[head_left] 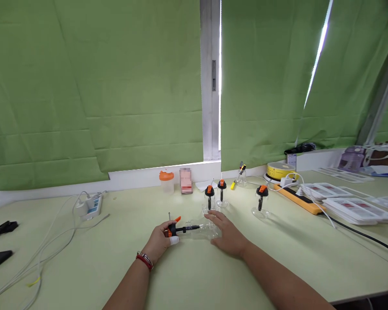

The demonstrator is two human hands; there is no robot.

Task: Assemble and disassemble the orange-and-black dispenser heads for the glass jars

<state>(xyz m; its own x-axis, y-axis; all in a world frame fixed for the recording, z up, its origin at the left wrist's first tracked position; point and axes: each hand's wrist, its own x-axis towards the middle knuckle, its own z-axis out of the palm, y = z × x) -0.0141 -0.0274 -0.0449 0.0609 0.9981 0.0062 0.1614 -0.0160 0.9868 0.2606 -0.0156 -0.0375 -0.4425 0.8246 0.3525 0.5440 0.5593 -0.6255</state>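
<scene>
Bare forearms (274,271) cross the pale-green desk (200,275), the left hand (158,242) pinching a black-and-orange stopper (172,230), apparently unseated, its dark stem (191,228) entering a sideways clear-glass vessel (203,233) that the half-open right hand (230,234) cups, three similar stoppered vessels (209,201) (222,194) (261,202) standing beyond.

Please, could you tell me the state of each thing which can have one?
Clear vessel: on its side
Black-and-orange top: held
Left hand: closed on that top
Right hand: around the vessel's wide end
Three dark-topped vessels: upright, tops on
Orange-lidded cup: lid on
Green blinds: down
White power strip: plugs inserted
</scene>
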